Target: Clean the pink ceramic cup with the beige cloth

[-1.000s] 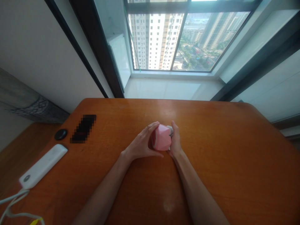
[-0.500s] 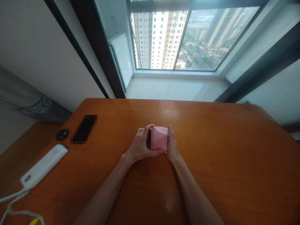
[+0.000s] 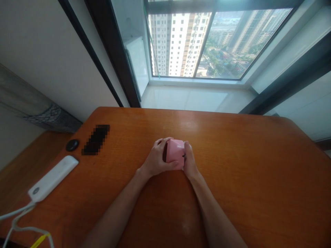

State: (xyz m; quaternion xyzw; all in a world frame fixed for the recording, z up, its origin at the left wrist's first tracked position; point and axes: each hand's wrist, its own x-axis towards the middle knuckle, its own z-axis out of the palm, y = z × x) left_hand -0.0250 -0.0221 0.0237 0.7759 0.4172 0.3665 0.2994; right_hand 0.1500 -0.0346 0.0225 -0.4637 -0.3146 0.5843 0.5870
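A small pink box-like object (image 3: 176, 151) with a glossy, angular face is between my two hands, over the middle of the table (image 3: 245, 165). My left hand (image 3: 157, 158) wraps round its left side, fingers over the top edge and thumb across the lower front. On the opposite side my right hand (image 3: 190, 160) grips the right edge, its thumb upright along it. A small dark spot shows by the right thumb. The far side of the pink object and most of the right fingers are hidden.
At the left of the table lie a white power strip (image 3: 53, 179) with cables (image 3: 28, 228), a round black object (image 3: 72, 145) and a pixelated dark shape (image 3: 96, 140). A window (image 3: 219, 44) is beyond the table's far edge.
My left thumb has shifted up onto the front of the pink object. The right hand sits closer against its edge, hiding the pale part seen there before. The view has turned slightly.
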